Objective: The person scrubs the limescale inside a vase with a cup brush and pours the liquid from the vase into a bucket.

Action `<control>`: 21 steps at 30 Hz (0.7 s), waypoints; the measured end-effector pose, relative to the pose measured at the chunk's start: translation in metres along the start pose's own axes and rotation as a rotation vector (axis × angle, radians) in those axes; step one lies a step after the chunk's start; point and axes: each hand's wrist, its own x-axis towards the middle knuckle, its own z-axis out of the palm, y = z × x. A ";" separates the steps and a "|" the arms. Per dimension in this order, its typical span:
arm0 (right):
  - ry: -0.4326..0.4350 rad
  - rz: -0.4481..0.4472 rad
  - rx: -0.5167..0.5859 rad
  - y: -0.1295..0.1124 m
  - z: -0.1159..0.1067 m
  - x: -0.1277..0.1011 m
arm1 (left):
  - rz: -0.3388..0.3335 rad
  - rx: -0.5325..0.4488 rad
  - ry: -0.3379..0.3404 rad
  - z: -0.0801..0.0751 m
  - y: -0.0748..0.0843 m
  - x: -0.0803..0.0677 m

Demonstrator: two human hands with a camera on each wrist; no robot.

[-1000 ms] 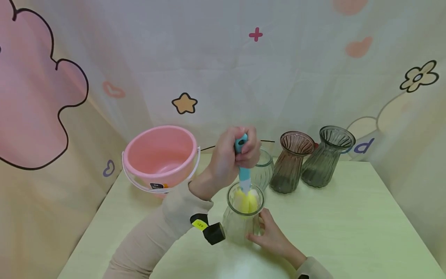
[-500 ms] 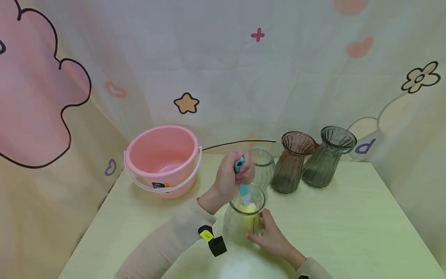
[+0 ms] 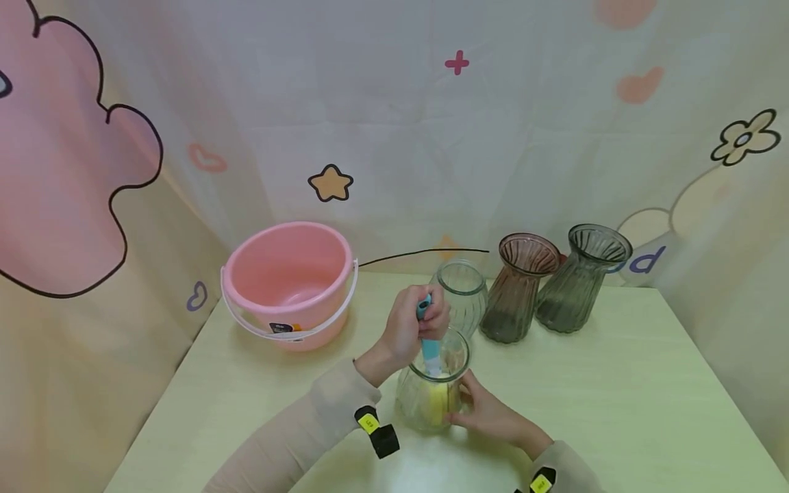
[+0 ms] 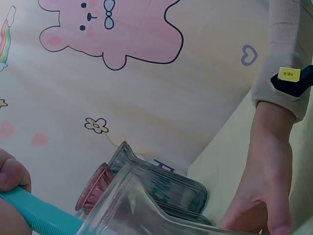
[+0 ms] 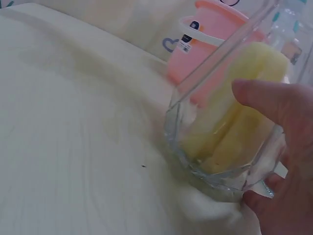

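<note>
My left hand (image 3: 411,325) grips the turquoise handle of a sponge bottle brush (image 3: 432,352), its fingers wrapped round it. The brush points down through the mouth of a clear glass vase (image 3: 408,404). Inside the vase, the yellow sponge head (image 5: 234,115) reaches down close to the base, as the right wrist view shows. Low on the vase's right side, my right hand (image 3: 496,416) holds the glass, thumb on the near side and fingers partly hidden behind. In the left wrist view, the turquoise handle (image 4: 44,213) runs toward the vase rim (image 4: 105,203).
A pink bucket (image 3: 246,291) with a white handle stands at the back left. Behind the held vase is another clear glass vase (image 3: 465,308). A brownish-pink vase (image 3: 510,308) and a grey vase (image 3: 567,301) stand to its right. A printed curtain hangs behind the table (image 3: 616,397).
My left hand has moved down, pushing the sponge head from near the vase's mouth to deep inside. My right hand has shifted only slightly on the vase.
</note>
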 end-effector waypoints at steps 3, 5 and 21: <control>-0.057 0.028 0.036 0.002 -0.008 0.003 | -0.005 -0.020 0.001 0.001 0.000 0.000; -0.074 0.030 0.055 0.003 -0.011 0.005 | -0.008 -0.030 0.004 0.002 0.000 0.000; 0.059 -0.040 0.095 0.008 0.000 0.007 | 0.033 -0.043 -0.054 0.020 0.038 0.017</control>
